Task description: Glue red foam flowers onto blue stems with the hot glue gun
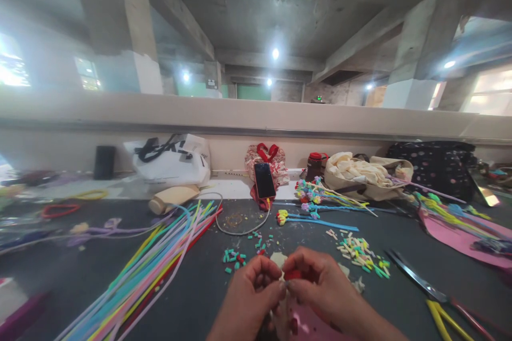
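Observation:
My left hand (256, 290) and my right hand (326, 285) meet low in the middle of the view, both closed with their fingertips together. A small red piece (293, 274) shows between the thumb and fingers of my right hand. What my left fingertips pinch is too small and covered to make out. Beyond my left hand lie loose teal pieces (232, 257) with a few red ones. Past my right hand spreads a pile of short cream, green and yellow pieces (362, 253). Under my hands a pink sheet (310, 325) is partly visible.
A bundle of coloured fuzzy stems (140, 277) lies left. Scissors (424, 282) lie open at right. Small flower-like stems (316, 221), a phone (264, 180) on a cable, a white bag (172, 162) and a cream cloth bag (356, 173) are farther back.

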Available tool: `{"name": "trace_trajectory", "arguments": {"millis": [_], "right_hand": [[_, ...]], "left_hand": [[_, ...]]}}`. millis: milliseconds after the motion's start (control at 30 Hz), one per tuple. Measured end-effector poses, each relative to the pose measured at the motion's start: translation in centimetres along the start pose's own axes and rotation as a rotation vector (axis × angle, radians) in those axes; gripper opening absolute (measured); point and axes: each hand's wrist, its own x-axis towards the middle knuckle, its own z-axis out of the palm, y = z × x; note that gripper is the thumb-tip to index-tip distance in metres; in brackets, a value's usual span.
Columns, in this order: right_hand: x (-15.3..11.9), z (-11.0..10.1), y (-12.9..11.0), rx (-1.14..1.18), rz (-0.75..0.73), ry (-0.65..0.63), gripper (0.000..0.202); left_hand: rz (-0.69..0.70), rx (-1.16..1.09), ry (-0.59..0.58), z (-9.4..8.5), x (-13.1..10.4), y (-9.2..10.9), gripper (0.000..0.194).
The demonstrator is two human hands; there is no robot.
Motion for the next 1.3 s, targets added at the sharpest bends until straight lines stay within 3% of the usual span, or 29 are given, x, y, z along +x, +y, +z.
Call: {"name": "trace_trajectory", "arguments": {"millis": [300, 433, 533, 667, 800, 967, 1300], "right_hand": [[-0.2, 0.1, 0.3, -0.090, -0.044, -0.015, 0.013], [-0.4, -0.7, 0.4, -0.165, -0.091, -0.049, 0.038], [-0.1, -1.2, 0.8, -0.021, -0.082, -0.045, 0.038], [0.4, -1.3, 1.1, 0.226, -0.040, -0.063, 0.030], [0.3, -0.8, 0.9, 0.208, -0.042, -0.088, 0.035], [-0.1, -0.8, 0.3, 0.139, -0.066, -0.121, 0.041], [-0.2, -1.0, -0.6, -0.028, -0.142, -0.103, 0.020]], "left_hand": [[0.001, 0.075, -0.008, -0.2, 0.2, -0.2, 0.018], [-0.032, 0.105, -0.004, -0.3, 0.0, 0.1, 0.027], [-0.063, -0.025, -0.007, -0.6, -0.2, 0.4, 0.032], [-0.140, -0.247, -0.183, -1.2, -0.2, 0.7, 0.035], [-0.280, -0.299, -0.410, -1.5, 0.0, 0.6, 0.040], [-0.302, -0.264, -0.481, -1.3, -0.1, 0.4, 0.044], [-0.260, -0.185, -0.516, -1.0, 0.0, 0.4, 0.043]]}}
